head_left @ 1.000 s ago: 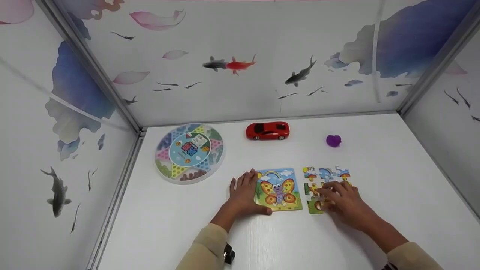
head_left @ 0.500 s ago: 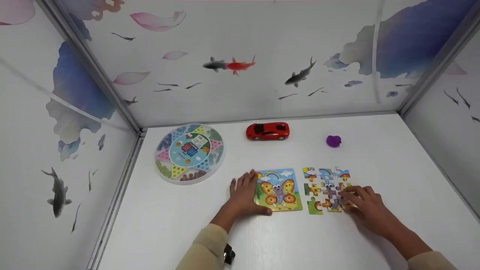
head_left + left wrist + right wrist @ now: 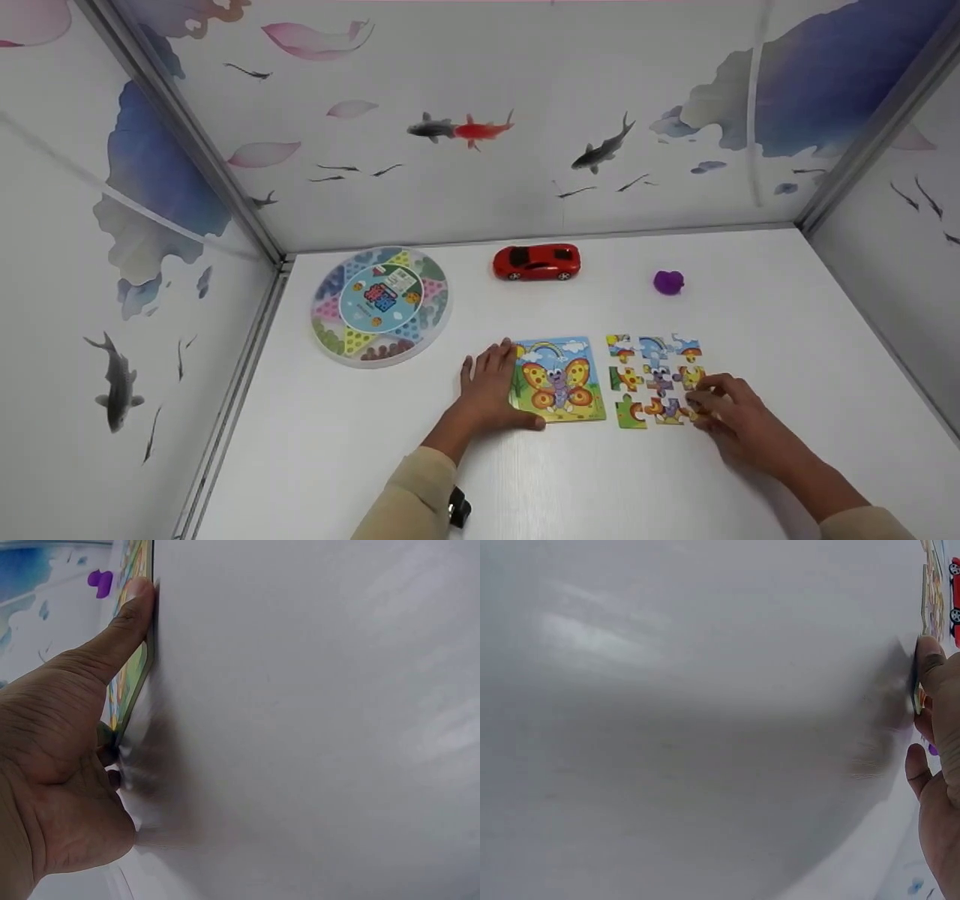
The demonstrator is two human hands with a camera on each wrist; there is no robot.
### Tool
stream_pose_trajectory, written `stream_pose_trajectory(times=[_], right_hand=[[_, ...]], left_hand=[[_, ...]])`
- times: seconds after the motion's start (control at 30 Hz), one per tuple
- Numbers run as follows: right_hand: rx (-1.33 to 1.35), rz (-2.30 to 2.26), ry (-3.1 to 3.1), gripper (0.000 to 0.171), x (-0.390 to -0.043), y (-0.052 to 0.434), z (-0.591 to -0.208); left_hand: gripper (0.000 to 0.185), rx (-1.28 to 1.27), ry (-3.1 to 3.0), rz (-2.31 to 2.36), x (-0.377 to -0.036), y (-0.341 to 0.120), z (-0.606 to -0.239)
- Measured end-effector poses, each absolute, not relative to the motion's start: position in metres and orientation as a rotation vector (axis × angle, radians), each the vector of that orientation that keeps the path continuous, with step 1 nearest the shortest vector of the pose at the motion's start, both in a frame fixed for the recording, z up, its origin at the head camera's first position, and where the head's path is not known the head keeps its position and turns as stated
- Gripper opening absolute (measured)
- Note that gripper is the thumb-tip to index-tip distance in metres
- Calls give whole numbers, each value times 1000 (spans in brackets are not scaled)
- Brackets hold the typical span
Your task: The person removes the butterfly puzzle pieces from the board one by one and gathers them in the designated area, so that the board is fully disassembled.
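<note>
A square butterfly puzzle board [image 3: 561, 381] lies on the white table, its picture face up. My left hand [image 3: 486, 394] rests along its left side, the fingers fairly straight and the thumb [image 3: 124, 626] at the near edge. To the right of the board, loose jigsaw pieces [image 3: 660, 377] lie in spaced rows with parts of a like butterfly picture. At the near right corner of these rows my right hand [image 3: 742, 424] pinches a puzzle piece [image 3: 918, 694] between thumb and fingers. The fingers hide much of that piece in the head view.
A round Chinese checkers set [image 3: 381, 307] sits at the back left. A red toy car [image 3: 536, 262] stands near the back wall, and a small purple object [image 3: 669, 283] lies to its right. Walls printed with fish [image 3: 484, 129] enclose the table on the back and both sides.
My right hand has moved right, away from the middle column of pieces, to the near right corner, uncovering the middle pieces. The left hand has stayed on the board.
</note>
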State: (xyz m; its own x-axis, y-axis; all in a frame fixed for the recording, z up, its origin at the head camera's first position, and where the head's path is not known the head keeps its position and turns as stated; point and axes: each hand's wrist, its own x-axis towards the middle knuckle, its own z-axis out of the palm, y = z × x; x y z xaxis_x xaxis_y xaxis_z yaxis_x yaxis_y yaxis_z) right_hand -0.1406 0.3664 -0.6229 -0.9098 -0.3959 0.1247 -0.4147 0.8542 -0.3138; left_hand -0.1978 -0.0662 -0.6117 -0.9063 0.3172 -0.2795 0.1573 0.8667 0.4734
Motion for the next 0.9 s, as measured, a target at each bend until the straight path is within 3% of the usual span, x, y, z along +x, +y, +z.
stream_pose_trajectory(times=[0.57, 0.9], right_hand=[[634, 545, -3022, 41, -138, 365, -621], [530, 526, -2975, 49, -138, 356, -616]], left_hand=[[136, 367, 2692, 635, -197, -71, -613], [133, 389, 2681, 744, -194, -75, -611]])
